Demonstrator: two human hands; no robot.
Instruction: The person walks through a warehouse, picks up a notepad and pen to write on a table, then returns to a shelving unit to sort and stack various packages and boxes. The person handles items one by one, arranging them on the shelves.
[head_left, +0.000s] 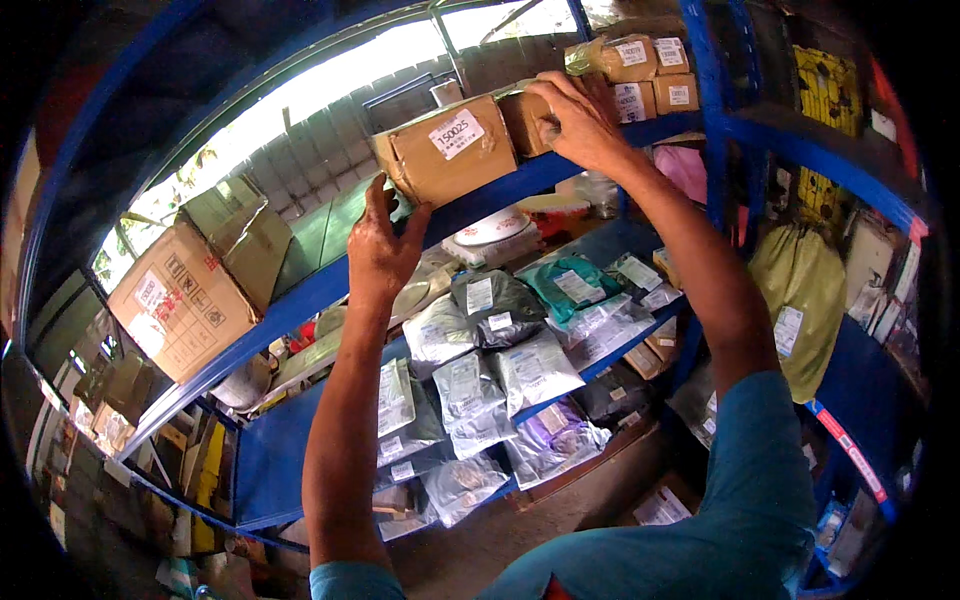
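Observation:
On the upper blue shelf stands a taped cardboard carton (457, 154) with a white label on its front. My left hand (386, 244) is at its lower left corner, fingers apart and thumb near the front lower edge; firm contact cannot be made out. A smaller cardboard box (521, 124) sits against the carton's right end. Over that smaller box, my right hand (577, 124) has its fingers across the top and its thumb at the front. The hand hides part of this box.
A larger carton (187, 300) stands left on the upper shelf (315, 289). Several small boxes (630, 60) are stacked at its right end, by a blue upright (709, 112). Labelled plastic parcels (536, 367) cover the shelf below. A yellow-green sack (799, 300) is at right.

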